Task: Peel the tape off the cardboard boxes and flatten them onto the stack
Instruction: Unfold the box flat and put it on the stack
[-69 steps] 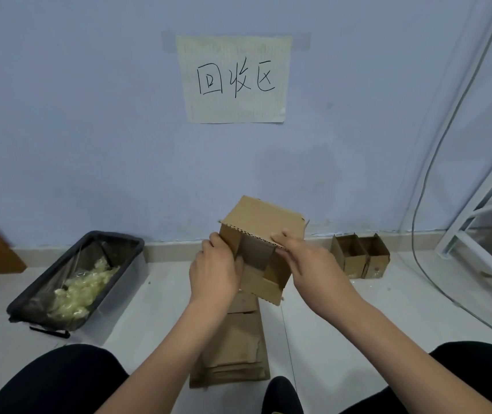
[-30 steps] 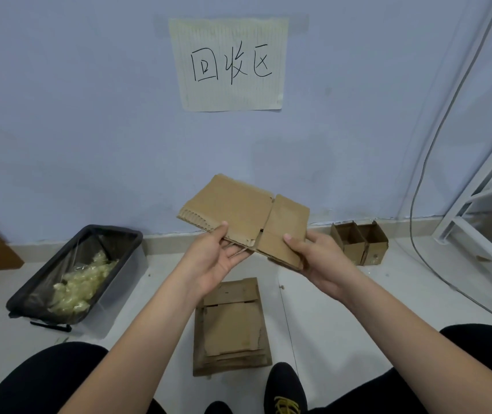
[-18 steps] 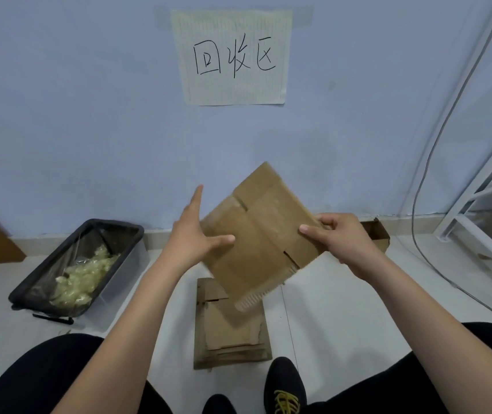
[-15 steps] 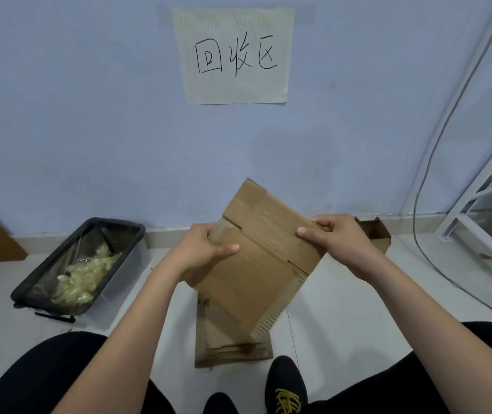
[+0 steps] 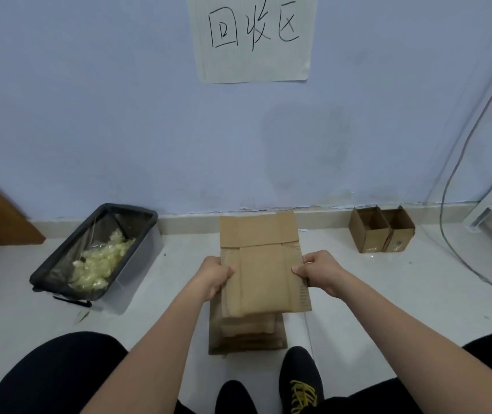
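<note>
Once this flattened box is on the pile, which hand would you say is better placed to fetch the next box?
Probably the right hand: the two open boxes stand by the wall on its side, while the left hand has only the bin on its side.

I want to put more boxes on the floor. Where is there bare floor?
Bare floor lies between the bin and the stack, and between the stack and the two open boxes by the wall. The middle is crowded: both hands hold the flattened box over the stack, shoes just below it.
</note>
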The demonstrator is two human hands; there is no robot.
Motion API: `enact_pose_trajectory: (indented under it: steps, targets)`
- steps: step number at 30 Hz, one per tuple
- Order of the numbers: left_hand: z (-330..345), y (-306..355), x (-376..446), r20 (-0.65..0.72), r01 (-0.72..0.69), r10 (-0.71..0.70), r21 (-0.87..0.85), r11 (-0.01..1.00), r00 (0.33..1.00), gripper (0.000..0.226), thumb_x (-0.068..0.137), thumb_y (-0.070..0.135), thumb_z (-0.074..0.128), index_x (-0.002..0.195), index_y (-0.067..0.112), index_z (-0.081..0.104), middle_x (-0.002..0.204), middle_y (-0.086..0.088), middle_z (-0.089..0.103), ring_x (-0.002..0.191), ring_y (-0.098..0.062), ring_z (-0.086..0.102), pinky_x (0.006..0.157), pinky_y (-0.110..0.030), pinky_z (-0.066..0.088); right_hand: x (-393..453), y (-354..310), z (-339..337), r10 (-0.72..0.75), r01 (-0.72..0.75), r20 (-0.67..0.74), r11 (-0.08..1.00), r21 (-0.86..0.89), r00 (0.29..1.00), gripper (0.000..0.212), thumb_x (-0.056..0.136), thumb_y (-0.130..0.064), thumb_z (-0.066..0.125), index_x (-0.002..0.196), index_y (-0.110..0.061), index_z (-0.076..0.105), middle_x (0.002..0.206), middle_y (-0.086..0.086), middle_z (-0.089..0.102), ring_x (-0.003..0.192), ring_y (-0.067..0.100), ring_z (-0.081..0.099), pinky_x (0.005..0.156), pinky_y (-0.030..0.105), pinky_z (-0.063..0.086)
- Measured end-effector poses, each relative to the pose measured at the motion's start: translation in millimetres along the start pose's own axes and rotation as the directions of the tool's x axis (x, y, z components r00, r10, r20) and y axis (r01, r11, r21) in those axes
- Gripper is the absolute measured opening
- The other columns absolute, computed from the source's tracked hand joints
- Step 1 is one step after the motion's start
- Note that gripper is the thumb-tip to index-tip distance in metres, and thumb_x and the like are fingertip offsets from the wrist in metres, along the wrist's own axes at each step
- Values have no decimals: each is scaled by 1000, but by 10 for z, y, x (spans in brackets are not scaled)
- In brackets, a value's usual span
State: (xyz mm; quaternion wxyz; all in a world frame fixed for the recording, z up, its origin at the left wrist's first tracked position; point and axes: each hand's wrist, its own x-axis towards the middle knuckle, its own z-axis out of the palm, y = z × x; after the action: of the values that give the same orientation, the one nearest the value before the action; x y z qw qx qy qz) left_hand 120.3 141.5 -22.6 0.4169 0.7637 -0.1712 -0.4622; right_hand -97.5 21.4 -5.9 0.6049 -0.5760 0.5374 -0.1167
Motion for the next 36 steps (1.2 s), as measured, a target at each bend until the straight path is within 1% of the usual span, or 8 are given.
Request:
enact_pose_trajectory:
  steps: [4,8,14,19,22,30,32,36]
  targets:
    - [18,-450,420,-189,92,-53,202,975,980,17,85,8,77,80,3,62,90,-12,68,83,-27,67,77,-41,63,377,372,253,70,-84,-106,987,-134,992,33,81,-3,78,62,-10,51,69,11,59,67,25,63,74,41,62]
    - [64,-749,597,-281,142,-57,294,945,958,39,88,-1,67,63,12,41,68,-5,44,60,-16,44,50,-25,39,652,717,539,101,-129,-152,973,-189,983,25,79,-6,80,67,-7,58,73,14,61,72,30,69,73,43,63]
    - [107,-1115,932,-296,176,-64,371,912,953,16,87,7,74,76,10,62,79,-8,62,70,-21,56,79,-40,59,1054,1115,764,135,-178,-152,933,-314,979,23,81,-15,81,68,-4,65,71,11,63,66,21,60,74,36,59]
    - [122,-1348,1106,-310,187,-70,363,913,948,15,89,12,76,79,12,65,84,-2,62,86,-25,63,81,-33,55,1308,1337,905,142,-197,-162,891,-408,977,36,79,-18,80,60,-10,50,57,3,50,56,18,51,56,25,44]
    - [130,-1431,1146,-322,197,-83,341,919,943,17,88,11,77,103,4,72,101,-9,66,103,-31,66,88,-36,54,1375,1444,964,159,-215,-158,860,-462,975,29,79,-26,80,73,-5,61,70,7,62,64,22,63,61,28,52]
    - [159,-1502,1228,-321,163,-25,411,897,947,26,92,12,71,116,4,64,122,-16,66,105,-30,63,85,-34,51,1324,1468,1012,82,-167,-166,777,-607,983,32,88,-29,73,74,-15,47,82,3,59,73,19,57,57,26,41]
    - [185,-1493,1166,-318,110,93,565,818,944,34,95,11,66,127,6,56,130,-18,57,108,-29,57,88,-34,50,1251,1416,1020,25,-119,-144,709,-695,989,20,94,-29,65,90,-13,52,96,5,62,83,20,59,63,28,43]
    - [330,-1292,1019,-76,-113,450,918,380,890,48,104,17,48,151,15,39,158,-15,35,147,-33,29,123,-45,27,1112,1303,986,-101,-36,-133,648,-761,986,32,103,-37,47,120,-11,50,113,7,62,101,22,62,71,31,47]
